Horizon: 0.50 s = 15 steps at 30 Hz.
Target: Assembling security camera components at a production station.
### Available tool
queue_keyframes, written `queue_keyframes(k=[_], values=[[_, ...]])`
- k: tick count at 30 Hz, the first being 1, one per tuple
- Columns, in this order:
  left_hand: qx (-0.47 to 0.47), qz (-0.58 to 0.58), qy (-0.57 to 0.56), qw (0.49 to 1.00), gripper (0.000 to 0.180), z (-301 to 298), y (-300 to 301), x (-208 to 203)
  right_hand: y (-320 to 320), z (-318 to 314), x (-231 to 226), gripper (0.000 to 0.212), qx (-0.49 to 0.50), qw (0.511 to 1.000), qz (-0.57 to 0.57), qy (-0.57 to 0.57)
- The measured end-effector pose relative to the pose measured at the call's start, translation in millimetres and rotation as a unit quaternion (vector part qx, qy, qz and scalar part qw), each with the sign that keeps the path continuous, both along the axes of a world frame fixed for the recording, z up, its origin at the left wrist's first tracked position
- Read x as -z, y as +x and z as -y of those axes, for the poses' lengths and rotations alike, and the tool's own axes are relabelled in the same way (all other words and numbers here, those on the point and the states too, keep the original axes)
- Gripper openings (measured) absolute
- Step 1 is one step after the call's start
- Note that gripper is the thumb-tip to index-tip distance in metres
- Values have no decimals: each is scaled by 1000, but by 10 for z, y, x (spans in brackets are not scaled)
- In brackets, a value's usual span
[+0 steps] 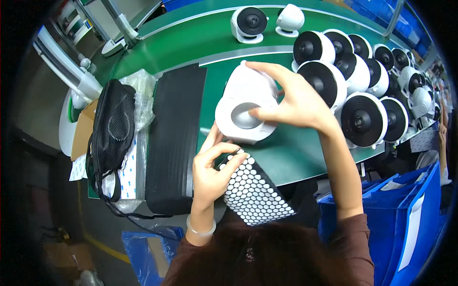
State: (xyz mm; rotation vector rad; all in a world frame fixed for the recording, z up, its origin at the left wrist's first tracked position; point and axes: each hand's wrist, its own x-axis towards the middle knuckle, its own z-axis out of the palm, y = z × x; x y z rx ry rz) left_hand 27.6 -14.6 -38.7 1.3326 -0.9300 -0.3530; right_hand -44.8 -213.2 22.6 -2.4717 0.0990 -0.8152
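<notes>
In front of me a white camera-like device point(248, 88) is tipped so that its rounded base, with a shallow grey circular recess, faces up. My right hand point(303, 102) grips it from the right, fingers over the far end and thumb on the recess. Just below, my left hand point(212, 174) pinches the upper corner of a dark sheet covered in white round pads point(257, 193). Some left fingers reach up by the device's lower left side; whether they touch it is hard to see. The sheet hangs at a slant past the table's near edge.
Many white devices with round black faces point(363, 119) crowd the right of the green table point(298, 162). Two more point(250, 24) stand on the green belt point(191, 40) beyond. At left lie a black board point(175, 133) and a black mesh bag point(114, 124). A blue bin point(386, 219) stands lower right.
</notes>
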Motion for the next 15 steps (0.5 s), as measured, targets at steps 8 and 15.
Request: queue_keyframes(k=[8, 15], values=[[-123, -50, 41, 990, 8, -390, -65, -235, -33, 113, -58, 92, -137, 991, -11, 5], [-94, -9, 38, 995, 7, -380, -194, -440, -707, -931, -20, 20, -42, 980, -6, 197]])
